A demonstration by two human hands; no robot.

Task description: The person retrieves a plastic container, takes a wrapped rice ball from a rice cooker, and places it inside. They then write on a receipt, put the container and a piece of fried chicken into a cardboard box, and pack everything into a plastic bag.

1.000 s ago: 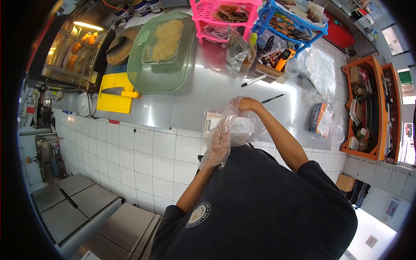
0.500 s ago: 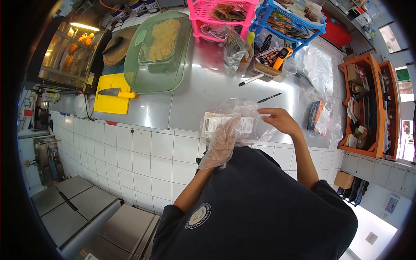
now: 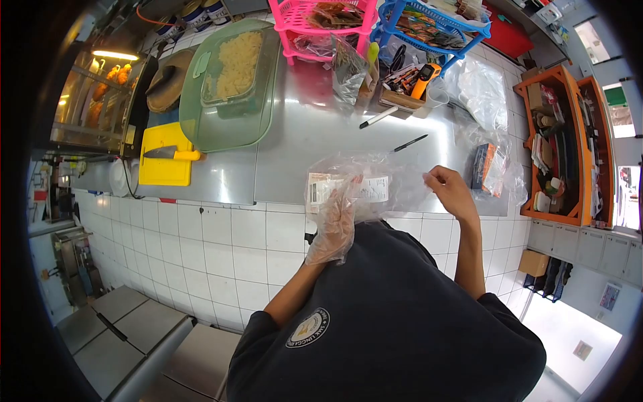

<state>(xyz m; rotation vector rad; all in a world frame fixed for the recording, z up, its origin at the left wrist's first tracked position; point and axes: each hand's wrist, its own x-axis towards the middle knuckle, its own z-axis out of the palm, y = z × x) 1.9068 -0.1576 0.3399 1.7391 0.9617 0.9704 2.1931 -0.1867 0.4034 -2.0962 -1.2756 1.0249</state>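
A clear plastic bag (image 3: 395,167) spreads over the front edge of the steel table, with printed paper labels (image 3: 372,189) showing at it. My left hand (image 3: 333,224), in a thin transparent glove, lies across the bag and labels with its fingers stretched out. My bare right hand (image 3: 449,191) is to the right, thumb and fingertips pinched together at the bag's right side. A black pen (image 3: 410,143) and a white marker with a dark tip (image 3: 378,118) lie beyond the bag.
A green lidded tub (image 3: 258,124) and a yellow cutting board (image 3: 151,173) with a knife (image 3: 169,153) are at left. Pink (image 3: 289,25) and blue (image 3: 437,41) racks stand behind. An orange-and-black box (image 3: 483,166) lies on the right, near an orange shelf (image 3: 577,194).
My right hand has moved slightly right, and its extended fingers have closed into a pinch. The left hand stays on the bag. The whole view has shifted a little.
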